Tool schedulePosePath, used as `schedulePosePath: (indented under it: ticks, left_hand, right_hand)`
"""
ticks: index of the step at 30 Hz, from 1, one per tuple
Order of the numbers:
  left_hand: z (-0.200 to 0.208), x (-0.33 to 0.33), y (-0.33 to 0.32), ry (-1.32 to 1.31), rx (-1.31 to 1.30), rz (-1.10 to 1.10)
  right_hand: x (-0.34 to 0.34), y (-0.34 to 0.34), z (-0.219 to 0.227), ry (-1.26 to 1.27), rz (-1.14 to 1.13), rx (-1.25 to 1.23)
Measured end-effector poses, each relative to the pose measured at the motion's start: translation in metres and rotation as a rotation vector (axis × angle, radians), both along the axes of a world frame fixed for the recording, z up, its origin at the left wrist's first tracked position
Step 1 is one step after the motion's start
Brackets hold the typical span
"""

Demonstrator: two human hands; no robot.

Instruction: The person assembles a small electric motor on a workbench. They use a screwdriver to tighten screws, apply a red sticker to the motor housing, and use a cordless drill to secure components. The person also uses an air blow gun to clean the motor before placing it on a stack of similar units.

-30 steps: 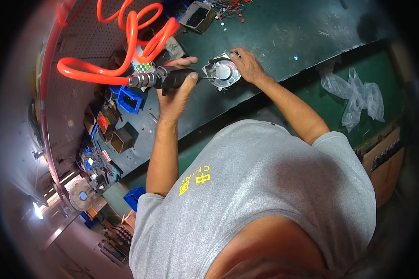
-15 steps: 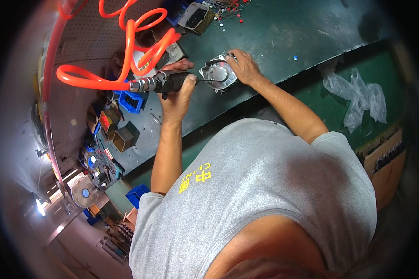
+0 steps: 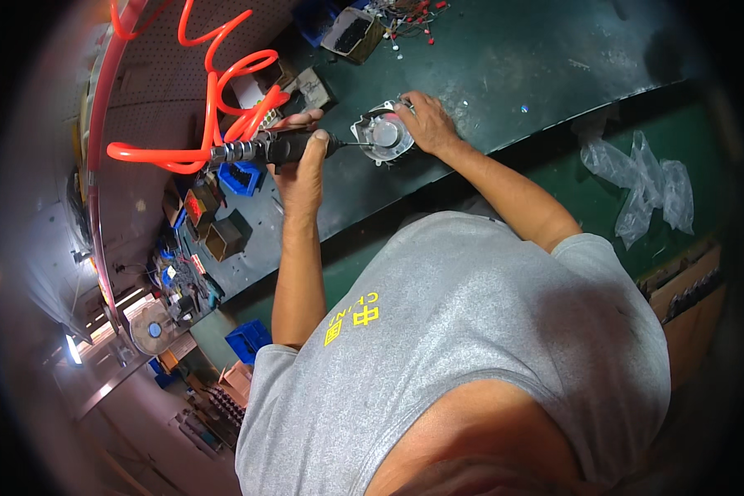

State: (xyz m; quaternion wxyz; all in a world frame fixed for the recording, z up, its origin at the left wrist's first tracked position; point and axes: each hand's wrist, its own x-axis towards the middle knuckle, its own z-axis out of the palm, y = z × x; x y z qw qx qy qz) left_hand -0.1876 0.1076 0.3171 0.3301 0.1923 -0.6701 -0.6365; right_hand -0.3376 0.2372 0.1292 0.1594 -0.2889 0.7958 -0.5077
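Note:
My left hand [image 3: 304, 169] is wrapped round a black air screwdriver [image 3: 285, 147], thumb along its top, with an orange coiled hose joined to its rear end. The driver lies nearly level and its thin bit [image 3: 351, 144] points right. The bit's tip reaches the left part of a round silver metal housing [image 3: 384, 135] on the bench; whether it sits in a screw cannot be told. My right hand [image 3: 429, 122] grips the housing's right rim with its fingers curled over the edge. Part of that rim is hidden beneath the fingers.
The orange air hose [image 3: 215, 107] loops above the left side of the green bench [image 3: 504, 66]. Blue bins [image 3: 240, 178] and small cardboard boxes [image 3: 225, 238] stand to the left. Wires with red and white connectors [image 3: 405, 16] lie at the back. Clear plastic bags [image 3: 641, 186] lie at the right.
The screwdriver has drawn back a little to the left from the housing, so more of its bit shows. The hose has shifted with it. My right hand keeps its hold on the rim.

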Motion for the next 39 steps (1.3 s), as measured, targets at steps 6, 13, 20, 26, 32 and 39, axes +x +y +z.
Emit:
schedulePosePath:
  ticks: [6,13,20,26,32,39]
  left_hand:
    - [0.001,0.008,-0.013,0.107,0.055,0.062]
    - [0.038,0.009,-0.062,-0.024,-0.038,0.105]
    - [-0.108,0.024,-0.081,-0.357,-0.024,0.095]
    - [-0.228,0.015,-0.048,-0.584,0.023,0.085]
    - [-0.272,-0.041,-0.008,-0.755,-0.036,0.177]
    - [-0.261,-0.103,0.051,-0.693,0.164,0.381]
  right_hand:
    - [0.008,0.000,0.011,0.059,-0.014,0.130]
    - [0.000,0.006,0.016,-0.110,-0.020,0.031]
    - [-0.042,0.080,0.011,-0.033,-0.310,-0.098]
    - [-0.164,0.213,0.035,-0.056,-0.530,-0.093]
    - [-0.340,0.352,0.026,-0.073,-0.548,0.016]
    - [-0.517,0.457,0.001,-0.037,-0.436,-0.062]
